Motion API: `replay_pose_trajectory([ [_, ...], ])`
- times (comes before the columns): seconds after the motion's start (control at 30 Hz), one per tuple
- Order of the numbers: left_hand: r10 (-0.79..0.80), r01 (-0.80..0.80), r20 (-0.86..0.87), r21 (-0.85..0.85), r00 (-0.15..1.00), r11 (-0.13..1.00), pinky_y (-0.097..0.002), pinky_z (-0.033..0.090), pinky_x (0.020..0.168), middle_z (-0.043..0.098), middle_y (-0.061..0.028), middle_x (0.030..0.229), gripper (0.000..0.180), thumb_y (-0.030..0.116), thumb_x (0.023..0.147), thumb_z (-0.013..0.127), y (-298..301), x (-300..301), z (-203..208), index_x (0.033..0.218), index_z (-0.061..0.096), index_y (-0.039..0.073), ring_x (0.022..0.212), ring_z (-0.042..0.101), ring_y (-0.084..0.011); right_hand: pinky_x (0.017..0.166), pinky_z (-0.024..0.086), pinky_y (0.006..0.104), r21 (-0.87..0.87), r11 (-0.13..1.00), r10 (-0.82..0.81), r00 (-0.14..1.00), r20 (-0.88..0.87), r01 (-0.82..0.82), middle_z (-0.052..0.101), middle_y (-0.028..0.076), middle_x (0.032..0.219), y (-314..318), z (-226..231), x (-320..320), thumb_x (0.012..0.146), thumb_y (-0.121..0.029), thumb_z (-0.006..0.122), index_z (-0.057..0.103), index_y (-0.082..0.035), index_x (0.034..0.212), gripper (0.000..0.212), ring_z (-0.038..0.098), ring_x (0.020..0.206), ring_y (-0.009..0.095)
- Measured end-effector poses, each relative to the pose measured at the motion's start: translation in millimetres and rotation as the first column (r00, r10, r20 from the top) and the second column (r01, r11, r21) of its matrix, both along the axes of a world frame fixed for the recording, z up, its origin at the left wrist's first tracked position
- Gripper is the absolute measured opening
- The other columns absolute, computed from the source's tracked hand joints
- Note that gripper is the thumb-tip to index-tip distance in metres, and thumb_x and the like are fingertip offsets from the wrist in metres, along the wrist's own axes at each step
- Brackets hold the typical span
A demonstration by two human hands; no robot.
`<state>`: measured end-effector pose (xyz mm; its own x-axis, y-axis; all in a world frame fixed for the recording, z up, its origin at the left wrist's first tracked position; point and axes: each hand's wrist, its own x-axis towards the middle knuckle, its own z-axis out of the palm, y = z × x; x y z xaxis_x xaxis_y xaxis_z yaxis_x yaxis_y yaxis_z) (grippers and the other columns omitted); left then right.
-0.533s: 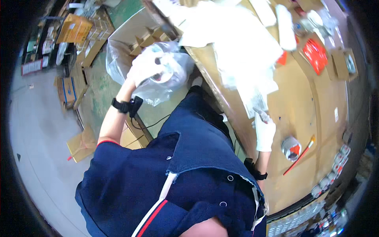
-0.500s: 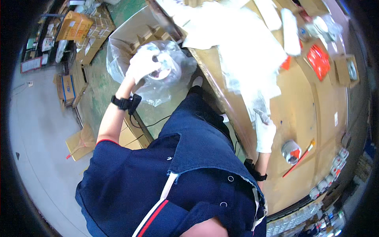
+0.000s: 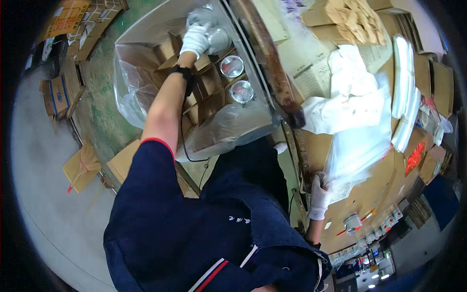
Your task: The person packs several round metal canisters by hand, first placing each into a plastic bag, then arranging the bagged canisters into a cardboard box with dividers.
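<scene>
White-gloved left hand (image 3: pixel 195 41): at eleven o'clock, reaching into the lined carton (image 3: pixel 151 29), fingers against a blurred silvery tin (image 3: pixel 218 41); we cannot tell whether they close round it.
White-gloved right hand (image 3: pixel 321 194): at four o'clock, well apart from the left, beside the clear plastic sheets (image 3: pixel 357 151) at the edge of the table (image 3: pixel 367 194); we cannot tell a grip from a touch, though it may be steadying us as we lean.
Tins in the carton: near twelve o'clock we see one tin (image 3: pixel 232 66) and another (image 3: pixel 242 91), round ends up, in separate compartments.
Card dividers (image 3: pixel 210 80): crossed into cells, we judge to stop the tins knocking.
Plastic liner (image 3: pixel 233 124): spread over the carton's near side, probably against dust and scuffs.
White cloth (image 3: pixel 350 104): toward two o'clock, lying over the sheets, perhaps as a weight.
Brush (image 3: pixel 371 214): at four o'clock, just beside a small pot (image 3: pixel 352 224), likely parked there within our reach.
Printing: we find dark print on an orange carton (image 3: pixel 68 19) at ten o'clock, fine text on the newsprint (image 3: pixel 311 73) between one and two, and small white characters on our navy shirt (image 3: pixel 194 228); we copy none.
</scene>
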<state>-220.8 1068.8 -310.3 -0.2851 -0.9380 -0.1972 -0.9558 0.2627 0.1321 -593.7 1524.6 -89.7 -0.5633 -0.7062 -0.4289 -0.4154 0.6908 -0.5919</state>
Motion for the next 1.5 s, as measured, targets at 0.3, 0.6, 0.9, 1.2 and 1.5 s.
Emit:
replay_pose_trajectory([
  [0.3,-0.144,0.179,-0.130,0.327,0.981,0.928,-0.0453,0.051,0.088,0.066,-0.0239,0.107,0.027,0.030,0.089,0.057,71.6,-28.3,28.9,0.104,0.069,0.011,0.100,0.065,-0.0367,0.059,0.049,0.0284,-0.017,0.982,0.183,0.963,-0.198,-0.190,0.066,0.004,0.070,-27.9,27.8,10.1,0.085,-0.002,0.067,0.071,-0.009,0.092,0.011,0.060,0.059,0.012],
  [0.6,-0.599,0.487,-0.481,-0.349,0.640,0.800,-0.0409,0.047,0.053,0.050,-0.0095,0.060,0.023,0.018,0.087,0.066,231.7,-113.2,205.6,0.068,0.055,0.009,0.054,0.055,-0.0314,0.067,0.053,0.0395,0.083,0.879,0.476,0.868,-0.143,-0.469,0.068,0.008,0.079,5.2,62.4,-7.3,0.088,-0.028,0.061,0.071,-0.018,0.094,0.015,0.067,0.074,0.028],
  [0.9,-0.807,0.649,-0.423,-0.486,0.412,0.586,-0.0419,0.041,0.103,0.053,-0.0170,0.132,0.051,0.024,0.085,0.065,347.0,-374.4,215.4,0.133,0.055,0.012,0.123,0.052,-0.0332,0.074,0.054,0.0389,0.158,0.969,0.219,0.957,-0.192,-0.190,0.071,0.008,0.095,168.7,90.4,-81.1,0.090,-0.032,0.054,0.071,-0.017,0.099,0.024,0.067,0.088,0.028],
  [1.2,-0.363,0.317,-0.611,-0.187,0.704,0.930,-0.0392,0.047,0.089,0.067,-0.0176,0.105,0.026,0.020,0.096,0.054,303.9,-389.7,130.3,0.109,0.066,0.000,0.099,0.061,-0.0268,0.070,0.054,0.0413,-0.102,0.945,-0.308,0.737,-0.601,0.312,0.069,0.009,0.081,327.1,89.1,-175.4,0.088,-0.034,0.059,0.072,-0.017,0.096,0.023,0.067,0.076,0.030],
  [1.5,-0.605,0.607,0.047,-0.109,0.795,0.788,-0.0480,0.051,0.072,0.066,-0.0268,0.082,0.046,0.041,0.093,0.054,370.0,-465.4,253.3,0.091,0.068,-0.003,0.076,0.064,-0.0442,0.056,0.051,0.0448,0.040,0.934,-0.221,0.663,-0.715,0.354,0.064,0.014,0.061,322.9,67.7,-226.5,0.078,-0.036,0.061,0.066,-0.011,0.068,0.028,0.064,0.056,0.032],
])
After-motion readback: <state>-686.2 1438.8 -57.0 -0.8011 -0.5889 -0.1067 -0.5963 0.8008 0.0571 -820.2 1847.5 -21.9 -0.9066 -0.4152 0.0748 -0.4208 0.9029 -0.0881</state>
